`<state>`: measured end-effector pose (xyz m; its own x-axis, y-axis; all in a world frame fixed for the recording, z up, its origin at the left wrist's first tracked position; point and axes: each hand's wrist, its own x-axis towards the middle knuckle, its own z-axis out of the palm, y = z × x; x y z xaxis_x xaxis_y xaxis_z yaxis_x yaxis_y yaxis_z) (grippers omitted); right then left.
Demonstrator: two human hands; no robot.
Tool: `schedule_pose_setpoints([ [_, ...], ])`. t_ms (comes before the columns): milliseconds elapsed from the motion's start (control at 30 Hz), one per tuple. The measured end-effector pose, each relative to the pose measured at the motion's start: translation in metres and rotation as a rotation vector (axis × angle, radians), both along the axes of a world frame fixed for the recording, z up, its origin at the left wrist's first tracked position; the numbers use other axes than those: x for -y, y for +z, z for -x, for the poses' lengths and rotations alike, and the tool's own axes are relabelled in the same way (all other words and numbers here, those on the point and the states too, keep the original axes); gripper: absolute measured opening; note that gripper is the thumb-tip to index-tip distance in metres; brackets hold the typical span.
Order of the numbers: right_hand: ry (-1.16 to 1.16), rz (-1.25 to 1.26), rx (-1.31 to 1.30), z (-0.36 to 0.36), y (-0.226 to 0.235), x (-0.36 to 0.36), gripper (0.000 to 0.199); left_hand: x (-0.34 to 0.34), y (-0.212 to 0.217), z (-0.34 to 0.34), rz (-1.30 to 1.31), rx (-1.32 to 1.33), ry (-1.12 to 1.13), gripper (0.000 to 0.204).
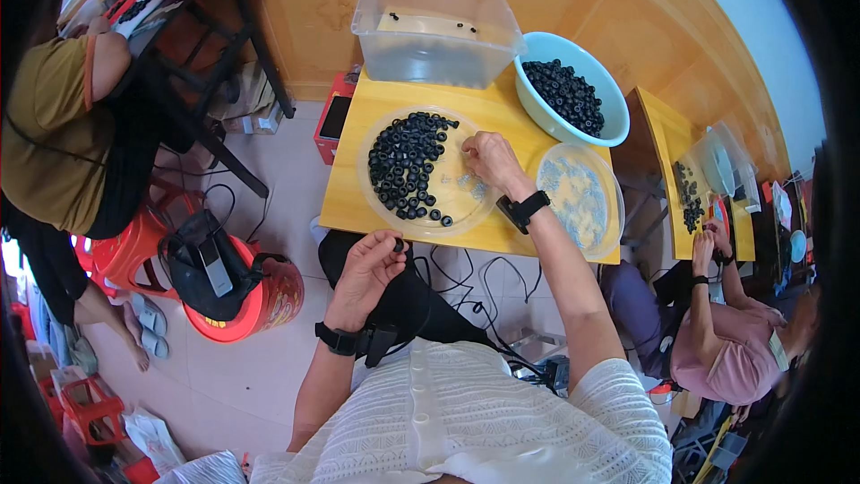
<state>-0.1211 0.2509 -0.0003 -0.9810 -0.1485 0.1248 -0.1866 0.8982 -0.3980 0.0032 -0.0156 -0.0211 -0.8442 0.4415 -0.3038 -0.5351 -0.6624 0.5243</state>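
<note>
The left grip [397, 244] is curled in a pinch, the right grip [468, 154] extended farther forward.

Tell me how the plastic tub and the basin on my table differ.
The plastic tub is rectangular; the basin is round. The tub is clear and colourless, the basin pale blue. The tub holds only a few small black pieces, the basin a large heap of black rings. Both are open-topped.

Place: looks like a makeshift workshop;
Desk [342, 202]: bears a basin [530, 94] of small black parts [564, 94];
Second desk [658, 125]: has a co-worker [730, 354] beside similar parts [690, 206];
Floor [224, 394]: tiled, crowded with red stools [134, 251]
</note>
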Motion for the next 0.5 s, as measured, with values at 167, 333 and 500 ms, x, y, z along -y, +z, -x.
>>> schedule_pose_setpoints([
  [167,0.062,0.069,0.019,0.0015,0.0010,-0.0012,0.018,0.0021,-0.0039,0.0004,-0.005,0.009,0.016,0.013],
  [333,0.143,-0.004,0.010,0.0039,0.0015,-0.0038,0.012,0.0010,-0.0038,0.0009,-0.013,0.014,0.007,0.012],
  [500,0.223,-0.082,-0.036,0.0037,0.0026,-0.0022,0.011,0.0005,-0.0049,0.0009,-0.011,0.018,0.015,0.011],
])
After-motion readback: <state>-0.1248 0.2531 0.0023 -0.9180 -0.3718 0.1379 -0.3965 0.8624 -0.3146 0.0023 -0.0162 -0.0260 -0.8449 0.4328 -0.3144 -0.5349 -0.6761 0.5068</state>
